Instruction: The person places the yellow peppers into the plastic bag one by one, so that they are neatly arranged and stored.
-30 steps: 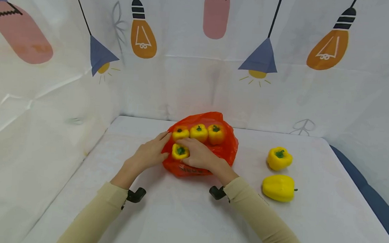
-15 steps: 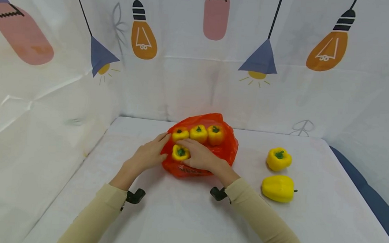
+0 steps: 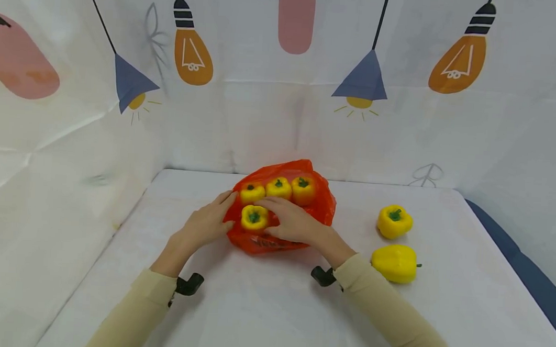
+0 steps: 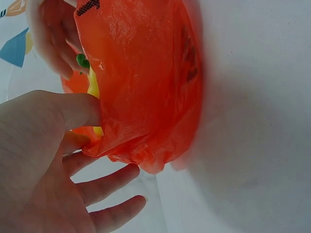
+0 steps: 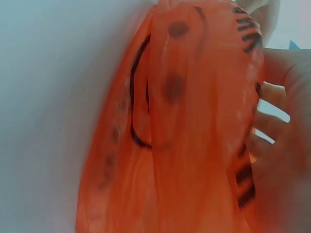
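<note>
An orange-red plastic bag [image 3: 323,202] lies with its mouth open toward me at the back middle of the table. Inside stand three yellow bell peppers in a back row, among them one in the middle [image 3: 279,188], and another yellow bell pepper [image 3: 254,218] in front. My left hand [image 3: 204,223] pinches the bag's left rim, thumb inside, as the left wrist view shows; its other fingers are spread outside. My right hand [image 3: 294,221] reaches into the bag beside the front pepper, thumb and fingers apart, loosely bent near its right side. Whether they touch it is unclear.
On the right of the white table [image 3: 261,309] are two more yellow bell peppers, one upright [image 3: 395,221] and one on its side [image 3: 396,263]. A printed white sheet [image 3: 271,126] hangs close behind and at the left. Beyond the table's right edge is something dark blue [image 3: 514,254].
My right hand has eased slightly right, away from the front pepper, so more of it shows. My left hand and the bag's left rim have shifted a little left. The head view has turned slightly.
</note>
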